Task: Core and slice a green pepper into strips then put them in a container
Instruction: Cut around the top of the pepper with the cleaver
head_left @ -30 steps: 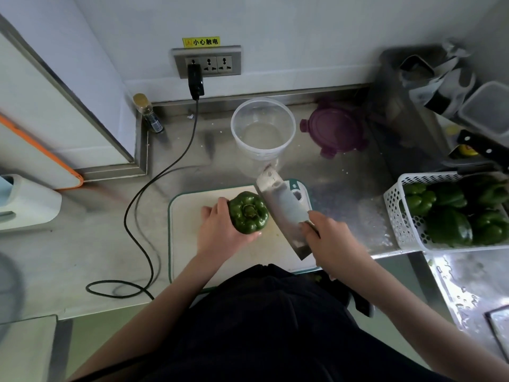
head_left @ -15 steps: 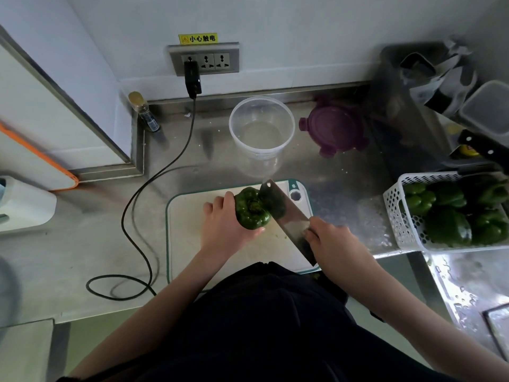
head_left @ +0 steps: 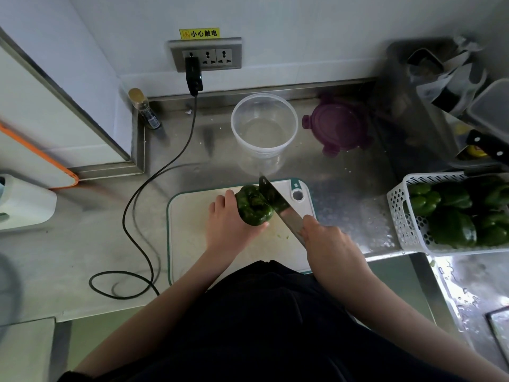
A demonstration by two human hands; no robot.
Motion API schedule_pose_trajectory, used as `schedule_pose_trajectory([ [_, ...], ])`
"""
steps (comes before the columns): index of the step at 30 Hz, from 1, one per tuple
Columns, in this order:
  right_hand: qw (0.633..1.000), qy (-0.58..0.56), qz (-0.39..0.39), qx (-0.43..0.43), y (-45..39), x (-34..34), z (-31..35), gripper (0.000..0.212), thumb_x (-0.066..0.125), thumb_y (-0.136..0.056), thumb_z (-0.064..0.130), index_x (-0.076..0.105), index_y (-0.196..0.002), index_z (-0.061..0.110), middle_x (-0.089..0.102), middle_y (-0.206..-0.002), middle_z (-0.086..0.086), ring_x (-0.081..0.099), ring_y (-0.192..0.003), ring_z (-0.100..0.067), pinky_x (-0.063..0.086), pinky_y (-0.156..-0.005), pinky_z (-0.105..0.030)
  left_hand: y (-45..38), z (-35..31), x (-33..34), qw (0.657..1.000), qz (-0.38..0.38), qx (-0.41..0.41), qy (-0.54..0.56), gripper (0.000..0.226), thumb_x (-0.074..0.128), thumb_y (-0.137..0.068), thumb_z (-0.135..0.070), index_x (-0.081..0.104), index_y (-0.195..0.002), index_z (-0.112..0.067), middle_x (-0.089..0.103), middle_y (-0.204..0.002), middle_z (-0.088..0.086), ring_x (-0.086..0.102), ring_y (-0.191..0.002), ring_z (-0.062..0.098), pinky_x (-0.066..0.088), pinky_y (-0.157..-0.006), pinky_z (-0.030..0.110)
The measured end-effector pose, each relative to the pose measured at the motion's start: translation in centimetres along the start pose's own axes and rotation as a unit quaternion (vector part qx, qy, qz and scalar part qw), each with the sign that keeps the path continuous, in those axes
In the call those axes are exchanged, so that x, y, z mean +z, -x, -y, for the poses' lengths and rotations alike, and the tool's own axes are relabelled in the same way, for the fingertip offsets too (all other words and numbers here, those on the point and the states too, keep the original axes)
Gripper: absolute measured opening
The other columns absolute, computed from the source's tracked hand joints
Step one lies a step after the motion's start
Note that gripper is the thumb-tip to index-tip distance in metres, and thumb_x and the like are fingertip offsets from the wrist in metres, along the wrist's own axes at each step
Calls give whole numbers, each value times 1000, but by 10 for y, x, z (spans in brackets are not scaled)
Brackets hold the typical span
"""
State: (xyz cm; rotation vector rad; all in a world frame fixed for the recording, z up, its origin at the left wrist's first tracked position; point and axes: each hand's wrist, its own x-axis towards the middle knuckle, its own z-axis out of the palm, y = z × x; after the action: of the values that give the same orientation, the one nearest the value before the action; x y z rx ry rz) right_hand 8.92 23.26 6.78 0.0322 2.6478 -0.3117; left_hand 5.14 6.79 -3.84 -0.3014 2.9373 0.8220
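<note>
A green pepper point(head_left: 252, 206) stands on the white cutting board point(head_left: 190, 235) with its stem end up. My left hand point(head_left: 228, 226) grips the pepper from its left side, thumb under the near edge. My right hand point(head_left: 326, 244) holds the handle of a cleaver point(head_left: 278, 206), whose blade is set edge-down into the pepper's right side. A clear round container point(head_left: 264, 128) stands open just beyond the board.
A purple lid point(head_left: 337, 126) lies right of the container. A white basket point(head_left: 407, 224) with several green peppers sits at the right. A black cable point(head_left: 143, 216) runs from the wall socket point(head_left: 206, 55) across the steel counter. A small bottle point(head_left: 144, 108) stands at the back left corner.
The cleaver swung from flat and raised beside the pepper to upright, its edge now sunk into the pepper's right side. My left hand kept its hold on the pepper.
</note>
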Motion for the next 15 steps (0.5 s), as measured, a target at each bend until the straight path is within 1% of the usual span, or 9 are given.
schedule_pose_trajectory([
  [5, 1000, 1, 10, -5, -7, 0, 9, 18, 35, -99, 7, 27, -87, 18, 37, -64, 1, 35, -51, -14, 21, -42, -27, -1, 4, -2, 999, 18, -29, 20, 82, 78, -57, -58, 41, -114, -14, 54, -108, 4, 51, -105, 25, 41, -89, 34],
  [7, 1000, -3, 14, -6, -10, 0, 9, 18, 36, -96, 3, 27, -88, 17, 38, -65, 0, 37, -52, -15, 25, -43, -27, -2, 3, -3, 999, 22, -29, 23, 79, 78, -58, -57, 41, -113, -14, 54, -108, 4, 51, -105, 25, 41, -88, 34],
  [10, 999, -23, 18, -15, -16, 1, 7, 18, 36, -97, 5, 27, -89, 19, 44, -70, -2, 52, -64, -26, 39, -52, -34, -2, 4, -2, 999, 22, -22, 24, 76, 77, -58, -57, 42, -110, -15, 55, -105, 4, 51, -103, 25, 41, -86, 33],
  [12, 999, -41, 21, -23, -17, 3, 8, 16, 34, -100, 10, 27, -89, 21, 44, -69, -2, 54, -67, -29, 41, -55, -36, -1, 6, -2, 999, 21, -20, 26, 74, 77, -58, -58, 42, -107, -15, 56, -104, 4, 52, -101, 26, 42, -85, 34],
  [15, 998, -42, 24, -28, -19, 6, 11, 13, 31, -101, 14, 27, -90, 20, 42, -68, -2, 51, -66, -28, 39, -56, -35, 0, 9, -1, 999, 23, -22, 35, 74, 78, -57, -57, 41, -106, -15, 55, -102, 4, 52, -100, 27, 41, -83, 33],
])
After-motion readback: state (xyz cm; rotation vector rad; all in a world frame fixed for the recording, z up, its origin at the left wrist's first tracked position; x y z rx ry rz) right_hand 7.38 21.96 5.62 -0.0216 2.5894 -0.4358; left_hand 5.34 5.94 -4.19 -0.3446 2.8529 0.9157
